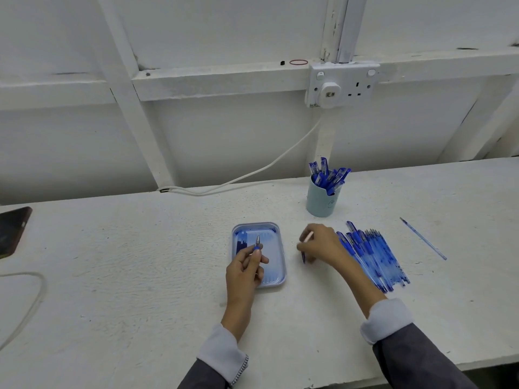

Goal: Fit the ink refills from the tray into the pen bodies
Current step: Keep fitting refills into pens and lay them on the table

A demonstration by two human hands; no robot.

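A shallow blue tray lies on the white bench in front of me. My left hand hovers over it and pinches a blue pen tip section, its silver point aimed away from me. To the tray's right, my right hand holds a thin pale stick-like piece between its fingers, and a blue pen part pokes out below the hand. A pile of blue pens lies just right of that hand. A single refill lies farther right.
A light blue cup full of blue pens stands behind the pile. A dark phone lies at the left edge with a cable near it. A white cable runs from the wall socket down to the bench.
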